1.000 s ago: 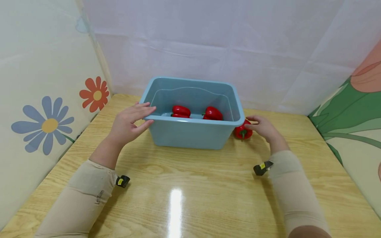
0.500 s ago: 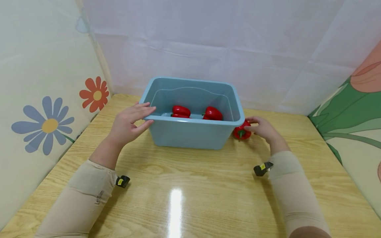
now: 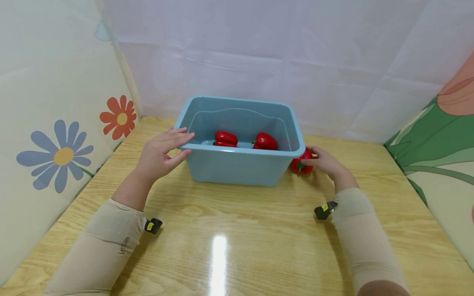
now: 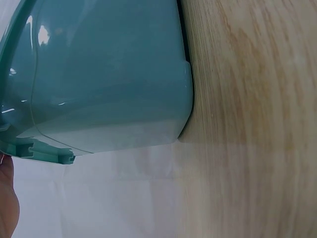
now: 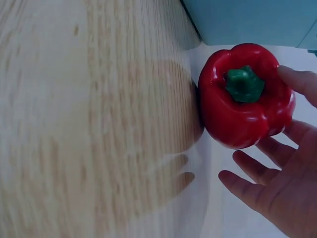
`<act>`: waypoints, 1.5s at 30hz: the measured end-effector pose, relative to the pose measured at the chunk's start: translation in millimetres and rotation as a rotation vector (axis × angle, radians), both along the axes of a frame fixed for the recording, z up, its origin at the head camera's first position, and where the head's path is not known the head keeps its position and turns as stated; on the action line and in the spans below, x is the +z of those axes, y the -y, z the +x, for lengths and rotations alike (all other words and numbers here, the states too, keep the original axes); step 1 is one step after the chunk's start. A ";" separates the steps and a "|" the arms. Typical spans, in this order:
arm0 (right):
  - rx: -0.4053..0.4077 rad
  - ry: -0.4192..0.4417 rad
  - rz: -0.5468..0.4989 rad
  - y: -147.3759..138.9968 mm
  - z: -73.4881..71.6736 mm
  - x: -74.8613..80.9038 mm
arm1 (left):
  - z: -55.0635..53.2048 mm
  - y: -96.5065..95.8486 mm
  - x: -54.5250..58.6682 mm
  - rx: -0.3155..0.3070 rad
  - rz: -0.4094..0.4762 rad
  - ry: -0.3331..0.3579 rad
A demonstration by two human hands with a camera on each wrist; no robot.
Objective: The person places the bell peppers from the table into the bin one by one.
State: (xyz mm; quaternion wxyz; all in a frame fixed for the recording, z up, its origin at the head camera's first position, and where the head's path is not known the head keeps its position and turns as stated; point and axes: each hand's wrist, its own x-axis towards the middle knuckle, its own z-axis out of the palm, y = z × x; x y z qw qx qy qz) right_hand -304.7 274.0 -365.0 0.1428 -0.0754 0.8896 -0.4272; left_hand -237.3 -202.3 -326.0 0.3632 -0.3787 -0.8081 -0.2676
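A light blue plastic bin (image 3: 233, 166) stands on the wooden table, with two red bell peppers inside, a left one (image 3: 225, 139) and a right one (image 3: 265, 141). My left hand (image 3: 160, 154) rests on the bin's near left corner, its fairly straight fingers lying over the rim and the thumb against the front. Outside the bin's right side, a third bell pepper (image 5: 242, 99) sits low at the table, green stem showing. My right hand (image 5: 292, 173) pinches it, thumb on the stem side and fingers behind. Two fingers stick out apart from the pepper.
A white sheet (image 3: 237, 53) hangs behind the bin. Panels with printed flowers stand at the left (image 3: 55, 156) and right (image 3: 444, 135). Bare wooden tabletop (image 3: 237, 222) stretches in front of the bin.
The pepper outside the bin has shifted slightly left. My right thumb has come down onto its front. My left hand and the bin have stayed in place.
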 end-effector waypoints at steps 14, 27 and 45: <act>-0.053 -0.013 0.028 -3.4 -0.1 -3.0 | -1.2 0.2 -1.2 -0.009 0.002 -0.003; -0.082 -0.061 0.086 -3.2 2.0 -3.3 | -1.3 -0.2 -0.9 -0.009 0.002 -0.004; -0.171 -0.057 0.124 -9.9 9.1 7.3 | -0.2 -0.4 0.0 -0.011 0.000 0.002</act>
